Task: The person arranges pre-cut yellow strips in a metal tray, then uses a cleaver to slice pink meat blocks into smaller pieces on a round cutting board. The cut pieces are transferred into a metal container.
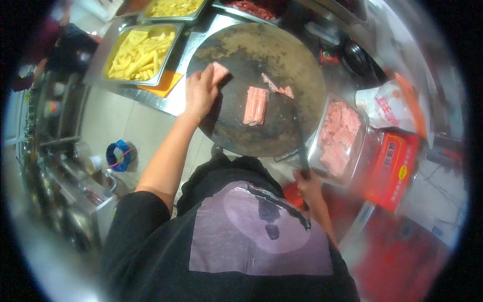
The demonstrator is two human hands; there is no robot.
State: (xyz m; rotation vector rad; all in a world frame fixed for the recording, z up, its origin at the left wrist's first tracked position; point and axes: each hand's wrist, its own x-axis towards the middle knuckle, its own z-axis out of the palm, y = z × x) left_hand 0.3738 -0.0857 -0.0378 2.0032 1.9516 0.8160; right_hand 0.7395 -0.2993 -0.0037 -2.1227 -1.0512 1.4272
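Note:
My left hand [200,90] grips a pink piece of meat [220,72] at the left edge of a round, dark-stained chopping block [241,49]. Near the block's middle lies a stack of pink meat strips [256,105], with small meat scraps [279,87] to its upper right. My right hand [309,185] is closed around the dark handle of a knife [303,154] at the block's lower right edge; its blade is hard to make out against the dark surface. Right of the knife stands a clear tray [360,151] holding pink meat pieces [337,128].
At the upper left are metal pans of yellow strips [137,56] and yellow cubes [173,7]; a pan of red meat [253,9] is behind the block. A white plastic bag [388,105] and red box [392,170] stand right. A blue-lined bin [120,155] is on the floor.

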